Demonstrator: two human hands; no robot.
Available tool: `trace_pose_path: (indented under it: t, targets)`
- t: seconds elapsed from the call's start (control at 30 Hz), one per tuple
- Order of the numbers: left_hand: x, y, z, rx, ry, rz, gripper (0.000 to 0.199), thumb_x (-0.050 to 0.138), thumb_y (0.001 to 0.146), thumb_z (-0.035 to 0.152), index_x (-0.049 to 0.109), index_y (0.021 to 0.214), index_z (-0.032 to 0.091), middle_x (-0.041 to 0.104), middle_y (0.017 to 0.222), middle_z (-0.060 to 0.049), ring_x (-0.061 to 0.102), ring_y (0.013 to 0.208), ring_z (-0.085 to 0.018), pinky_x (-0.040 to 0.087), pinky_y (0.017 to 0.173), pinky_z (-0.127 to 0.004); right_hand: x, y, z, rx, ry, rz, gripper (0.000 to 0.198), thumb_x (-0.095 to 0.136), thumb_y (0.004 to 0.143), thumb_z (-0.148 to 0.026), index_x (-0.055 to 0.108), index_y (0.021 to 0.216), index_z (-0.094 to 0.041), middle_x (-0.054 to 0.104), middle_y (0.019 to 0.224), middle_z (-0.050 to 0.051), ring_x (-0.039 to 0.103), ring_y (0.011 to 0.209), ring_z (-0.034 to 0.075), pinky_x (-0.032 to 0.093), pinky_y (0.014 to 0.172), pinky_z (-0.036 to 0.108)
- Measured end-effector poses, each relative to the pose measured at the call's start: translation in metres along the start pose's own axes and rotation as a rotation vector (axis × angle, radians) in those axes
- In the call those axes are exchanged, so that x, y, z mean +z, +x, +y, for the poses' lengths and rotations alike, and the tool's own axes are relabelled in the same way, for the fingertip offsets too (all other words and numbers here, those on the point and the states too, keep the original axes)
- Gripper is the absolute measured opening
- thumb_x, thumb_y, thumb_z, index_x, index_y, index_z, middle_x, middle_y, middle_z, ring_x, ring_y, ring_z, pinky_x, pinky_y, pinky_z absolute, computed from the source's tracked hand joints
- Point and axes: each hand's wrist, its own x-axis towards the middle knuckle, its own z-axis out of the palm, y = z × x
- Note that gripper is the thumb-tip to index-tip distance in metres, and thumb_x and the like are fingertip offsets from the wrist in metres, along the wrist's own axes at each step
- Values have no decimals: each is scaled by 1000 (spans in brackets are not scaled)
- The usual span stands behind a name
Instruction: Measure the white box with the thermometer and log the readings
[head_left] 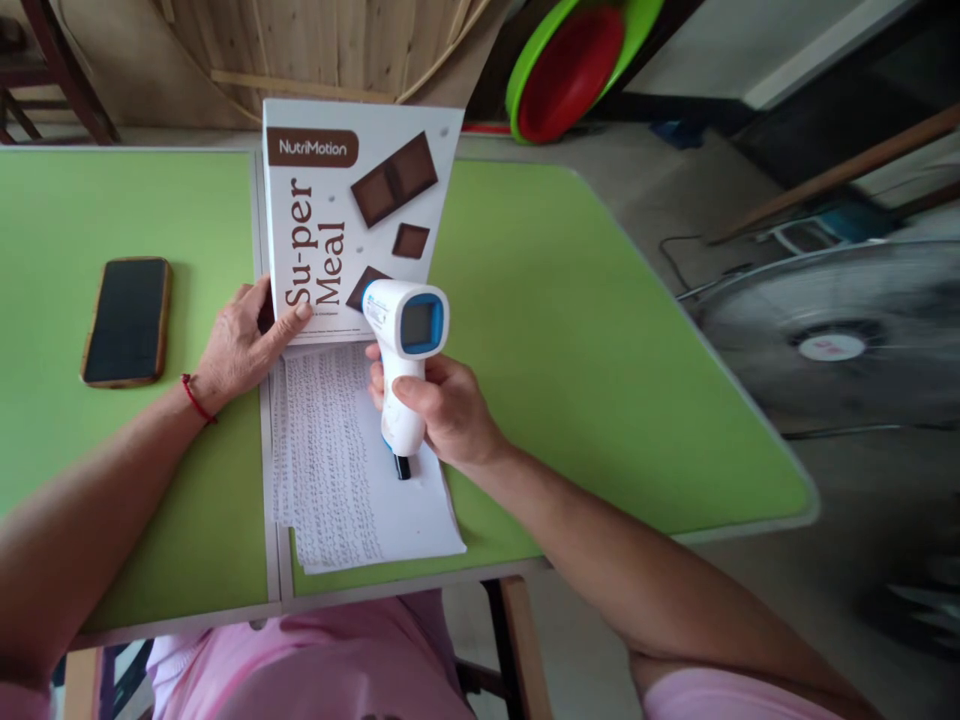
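Left grip (244,345) holds the white box (367,220) over the bench (570,400) by its side, a good spot — stiff, likely light, long side running away. Right grip (459,410) wraps the thermometer gun (397,370) by its handle — hard, maybe slippery, nose toward the box, long handle pointing back over the papers (337,480).
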Motion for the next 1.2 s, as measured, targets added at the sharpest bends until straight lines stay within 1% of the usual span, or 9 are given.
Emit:
trace_pose_path:
  t: [0.1,0.27,0.5,0.67,0.87,1.03,1.2]
  targets:
    - [0,0,-1,-5,-12,17,57,39,82,80,49,75,24,47,72,-5,53,73,-24,43,66,-45,0,0,1,-1,12,-8,32,68,71,-42,64,94,-20,54,72,0,44,62,12,37,56,31]
    - [0,-1,-2,-3,3,10,56,42,82,78,49,75,24,48,73,-5,54,72,-23,44,66,-44,-1,0,1,-16,41,-19,30,69,72,-41,63,93,-21,55,73,0,45,62,12,37,56,31]
    - [2,0,-4,6,-23,33,54,43,82,78,50,75,24,49,72,-6,55,74,-25,46,67,-46,1,0,0,9,17,3,37,70,69,-46,64,95,-21,55,72,0,46,61,13,38,56,32]
    - [1,0,-2,3,16,-1,57,40,83,79,51,76,24,51,74,-6,58,78,-26,48,69,-46,1,1,-1,-12,39,-13,36,71,70,-45,65,96,-20,56,71,0,47,61,12,39,57,32]
    - [2,0,-5,11,-12,31,57,41,81,80,50,74,24,50,72,-6,57,73,-25,48,68,-48,1,0,-1,-10,34,-16,37,70,70,-48,63,95,-21,56,74,0,48,62,13,40,57,32]
    - [-1,0,-4,10,11,-1,57,42,82,79,51,76,23,50,73,-6,57,75,-26,48,68,-48,1,1,-1,-17,11,-4,36,72,70,-48,64,92,-20,55,73,-1,48,63,13,39,58,32]
    - [-5,1,-1,1,14,2,54,45,82,76,53,79,23,52,73,-6,56,71,-24,48,66,-46,-1,1,0,-44,57,-71,36,73,72,-45,65,98,-21,55,75,-1,49,67,13,40,61,31]
